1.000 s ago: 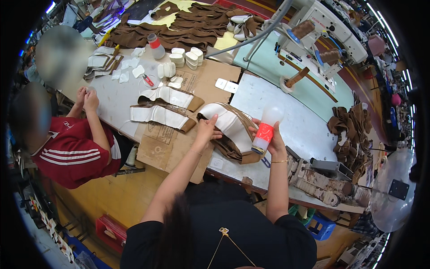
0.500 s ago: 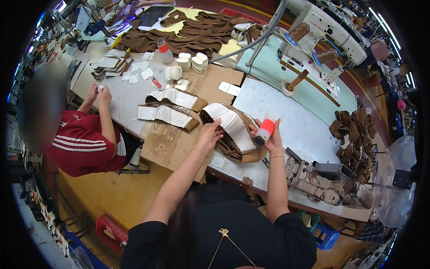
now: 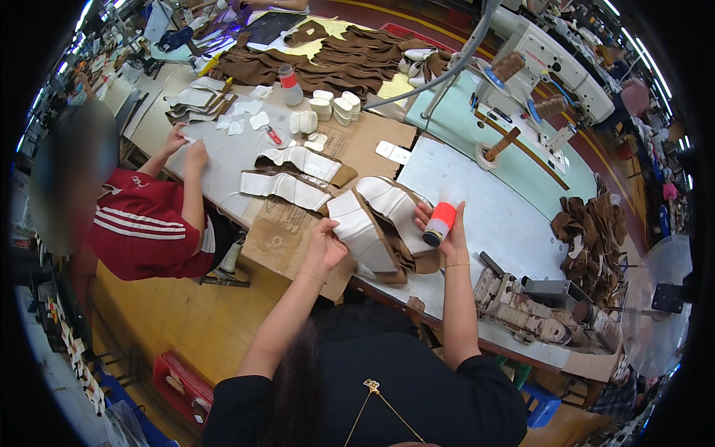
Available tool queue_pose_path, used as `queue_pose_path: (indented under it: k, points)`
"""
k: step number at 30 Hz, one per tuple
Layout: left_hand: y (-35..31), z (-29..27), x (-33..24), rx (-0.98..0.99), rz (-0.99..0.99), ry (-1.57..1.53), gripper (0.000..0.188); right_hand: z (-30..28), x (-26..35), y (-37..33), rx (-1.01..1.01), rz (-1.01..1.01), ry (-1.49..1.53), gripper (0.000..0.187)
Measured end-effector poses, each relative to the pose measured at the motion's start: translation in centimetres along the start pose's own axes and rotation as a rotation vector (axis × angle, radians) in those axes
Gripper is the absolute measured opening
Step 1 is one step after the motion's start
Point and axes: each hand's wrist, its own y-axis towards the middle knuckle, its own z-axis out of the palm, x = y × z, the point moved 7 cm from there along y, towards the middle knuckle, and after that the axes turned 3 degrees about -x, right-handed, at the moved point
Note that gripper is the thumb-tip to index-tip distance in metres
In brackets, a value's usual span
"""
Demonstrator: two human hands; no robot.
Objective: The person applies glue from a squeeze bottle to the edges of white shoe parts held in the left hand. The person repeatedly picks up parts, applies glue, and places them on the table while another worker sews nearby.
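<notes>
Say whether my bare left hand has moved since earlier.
Yes: the bare left hand moved left and toward the body, against the flat brown cardboard sheet.

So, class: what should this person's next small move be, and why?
Perhaps bring the red-banded bottle over the white-faced brown piece: the right hand already holds the bottle, its dark end toward the person, and the left hand has the piece by its left edge, with a white face turned up.
</notes>
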Motion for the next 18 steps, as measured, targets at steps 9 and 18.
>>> queue_pose_path:
  k: [9,18]
  points:
    - [-2.9,4.5,-3.0,-0.010,-0.070,0.125,0.052,4.6,-3.8,1.0,0.139,0.054,-0.108,0.090]
    - [-9.5,8.2,-2.5,0.166,-0.092,-0.113,0.063,4.4,-3.6,0.6,0.051,-0.012,-0.054,0.091]
